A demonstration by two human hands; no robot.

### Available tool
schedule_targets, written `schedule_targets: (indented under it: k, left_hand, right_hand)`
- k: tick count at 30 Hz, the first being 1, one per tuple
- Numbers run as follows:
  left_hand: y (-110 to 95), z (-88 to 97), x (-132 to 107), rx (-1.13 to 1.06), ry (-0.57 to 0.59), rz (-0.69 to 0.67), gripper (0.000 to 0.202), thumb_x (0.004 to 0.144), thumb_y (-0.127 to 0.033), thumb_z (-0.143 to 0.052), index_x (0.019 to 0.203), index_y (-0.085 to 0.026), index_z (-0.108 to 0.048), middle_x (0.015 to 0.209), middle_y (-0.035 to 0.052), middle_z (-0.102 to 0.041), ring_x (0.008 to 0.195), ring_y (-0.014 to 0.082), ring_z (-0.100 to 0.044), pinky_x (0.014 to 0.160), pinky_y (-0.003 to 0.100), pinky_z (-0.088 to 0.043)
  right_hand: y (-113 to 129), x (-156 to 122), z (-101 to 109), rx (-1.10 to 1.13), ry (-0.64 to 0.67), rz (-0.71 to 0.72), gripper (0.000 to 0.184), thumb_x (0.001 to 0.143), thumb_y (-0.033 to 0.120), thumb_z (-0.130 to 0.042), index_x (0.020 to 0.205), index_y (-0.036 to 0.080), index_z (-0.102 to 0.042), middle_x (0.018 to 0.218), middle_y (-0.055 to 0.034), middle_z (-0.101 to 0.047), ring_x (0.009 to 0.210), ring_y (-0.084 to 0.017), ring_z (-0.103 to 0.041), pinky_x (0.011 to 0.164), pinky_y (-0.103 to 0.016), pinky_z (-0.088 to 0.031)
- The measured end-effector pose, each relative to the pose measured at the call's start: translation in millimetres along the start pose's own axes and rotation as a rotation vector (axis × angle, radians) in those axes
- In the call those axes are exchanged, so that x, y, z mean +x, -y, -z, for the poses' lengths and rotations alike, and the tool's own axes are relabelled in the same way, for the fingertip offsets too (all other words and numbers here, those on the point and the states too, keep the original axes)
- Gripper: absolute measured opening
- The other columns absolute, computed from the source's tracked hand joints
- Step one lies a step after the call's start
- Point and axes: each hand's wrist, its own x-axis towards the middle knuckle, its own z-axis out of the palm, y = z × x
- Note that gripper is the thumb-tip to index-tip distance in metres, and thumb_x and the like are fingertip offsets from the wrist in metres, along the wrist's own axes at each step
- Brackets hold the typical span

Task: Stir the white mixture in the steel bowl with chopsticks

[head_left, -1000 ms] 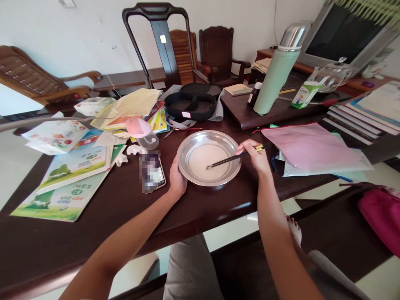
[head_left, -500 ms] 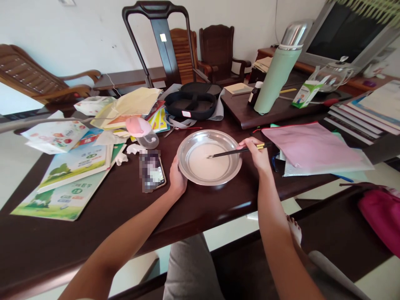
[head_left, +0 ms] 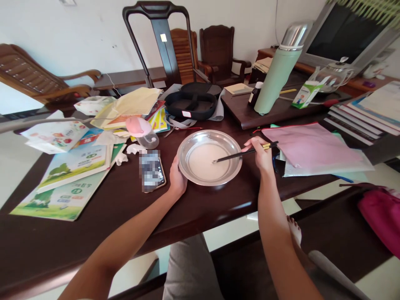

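Head view shows bowl point(head_left: 209, 136), chopsticks point(head_left: 231, 156), Chinese-titled booklets point(head_left: 64, 202).

At eight o'clock on the metal bowl point(head_left: 183, 166), the rim partly hides the left hand point(head_left: 178, 178). The tips of the chopsticks point(head_left: 233, 156) are too small to tell whether they dip under the pale liquid point(head_left: 201, 162). Toward nine, the screen of the phone point(head_left: 152, 171) is blurred into blocks. The picture's edge cuts off a television point(head_left: 345, 37) at two o'clock, a magenta bag point(head_left: 378, 216) at four and a wooden armchair point(head_left: 33, 73) at ten.
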Motion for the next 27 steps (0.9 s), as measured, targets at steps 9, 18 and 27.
schedule_targets:
  k: [9, 18, 27]
  left_hand:
    - [0.3, 0.9, 0.4, 0.009, 0.014, -0.012, 0.038, 0.091, -0.057, -0.080, 0.113, -0.027, -0.086, 0.139, 0.0043, -0.085, 0.147, 0.0331, -0.068, 0.132, 0.047, -0.048]
    - [0.2, 0.7, -0.1, 0.009, 0.018, -0.016, 0.039, 0.092, -0.057, -0.079, 0.116, -0.027, -0.087, 0.141, 0.0043, -0.084, 0.148, 0.0330, -0.068, 0.133, 0.047, -0.047]
    - [-0.3, 0.7, -0.1, 0.011, 0.018, -0.009, 0.039, 0.092, -0.057, -0.078, 0.116, -0.027, -0.086, 0.138, 0.0054, -0.085, 0.146, 0.0337, -0.069, 0.130, 0.048, -0.050]
  right_hand:
    - [1.0, -0.1, 1.3, -0.027, 0.014, 0.010, 0.056, 0.090, 0.083, -0.076, 0.075, 0.028, -0.077, 0.060, 0.0005, -0.076, 0.064, -0.025, -0.078, 0.082, -0.043, -0.066]
    - [2.7, -0.4, -1.5, -0.064, 0.080, -0.003, 0.058, 0.089, 0.085, -0.075, 0.075, 0.029, -0.076, 0.062, 0.0000, -0.076, 0.069, -0.027, -0.080, 0.084, -0.044, -0.066]
    - [1.8, -1.3, -2.6, -0.049, 0.163, -0.016, 0.058, 0.087, 0.085, -0.078, 0.075, 0.028, -0.077, 0.066, -0.0008, -0.079, 0.070, -0.026, -0.080, 0.081, -0.043, -0.067]
